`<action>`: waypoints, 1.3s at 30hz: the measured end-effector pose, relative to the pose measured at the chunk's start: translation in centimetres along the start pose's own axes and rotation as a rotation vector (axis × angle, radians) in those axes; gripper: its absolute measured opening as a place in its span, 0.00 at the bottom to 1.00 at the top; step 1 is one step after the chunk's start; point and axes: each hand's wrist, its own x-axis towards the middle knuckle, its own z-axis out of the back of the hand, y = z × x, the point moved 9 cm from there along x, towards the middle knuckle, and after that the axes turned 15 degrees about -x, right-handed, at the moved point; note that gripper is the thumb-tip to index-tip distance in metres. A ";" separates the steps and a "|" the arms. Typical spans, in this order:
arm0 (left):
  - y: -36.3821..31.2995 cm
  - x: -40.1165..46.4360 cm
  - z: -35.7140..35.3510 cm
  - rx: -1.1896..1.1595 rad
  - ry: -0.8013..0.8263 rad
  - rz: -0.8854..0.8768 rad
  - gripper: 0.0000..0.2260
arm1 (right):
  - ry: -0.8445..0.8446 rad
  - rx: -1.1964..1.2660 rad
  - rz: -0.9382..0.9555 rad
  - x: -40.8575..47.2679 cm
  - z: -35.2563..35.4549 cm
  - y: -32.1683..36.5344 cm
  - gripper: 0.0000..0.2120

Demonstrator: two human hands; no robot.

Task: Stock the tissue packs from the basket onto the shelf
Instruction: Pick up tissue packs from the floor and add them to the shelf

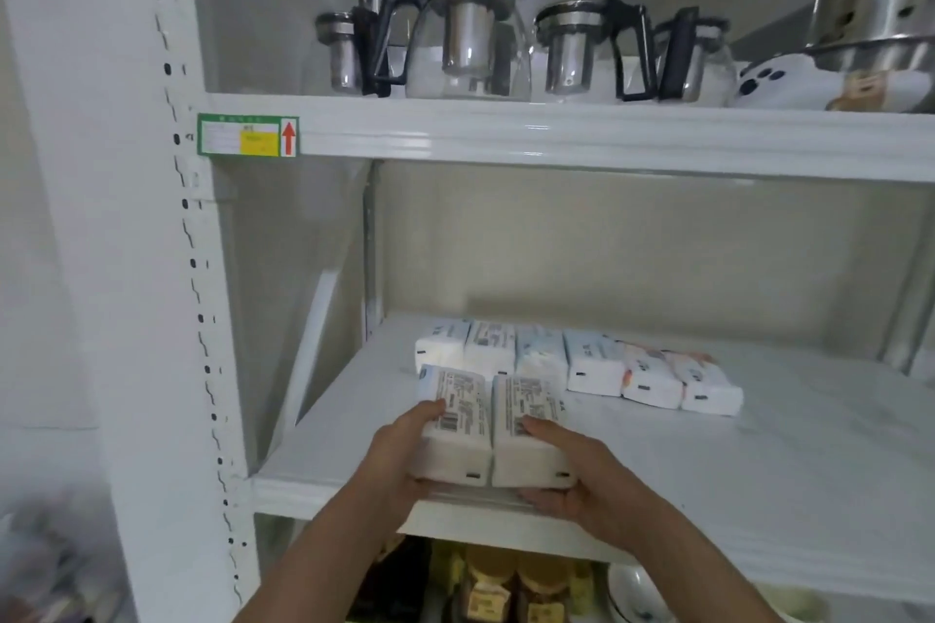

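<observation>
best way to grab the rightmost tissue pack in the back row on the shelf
Take the rightmost pack across its two long sides near the front end, coming in from the front and above. It lies flat with its short end facing out; its left side touches the neighbouring pack, so slide it right first onto the bare shelf to open room for the grip.

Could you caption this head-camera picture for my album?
Both hands set two tissue packs on the shelf.

Steel pot [880, 0] cut by right edge; blurred clutter [45, 572] lower left; unreadable shelf label [247, 135]
</observation>
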 end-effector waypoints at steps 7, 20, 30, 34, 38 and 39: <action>-0.4 4.4 0.6 0.030 -0.081 -0.024 0.16 | 0.037 -0.008 -0.017 4.8 -0.1 0.5 0.26; -4.7 9.6 3.0 0.587 -0.152 -0.225 0.33 | -0.193 -0.740 0.121 8.4 -0.9 3.3 0.37; -5.8 12.2 3.5 0.727 -0.158 -0.294 0.27 | -0.453 -1.084 0.189 8.2 -1.3 4.4 0.42; -6.3 13.0 3.4 0.738 -0.147 -0.331 0.25 | -0.480 -1.103 0.172 8.9 -1.1 4.6 0.41; -6.1 13.5 3.5 0.719 -0.158 -0.313 0.25 | -0.508 -1.105 0.161 9.1 -0.8 5.1 0.36; -6.1 13.6 3.6 0.709 -0.163 -0.305 0.24 | -0.505 -1.104 0.156 9.1 -0.9 5.1 0.35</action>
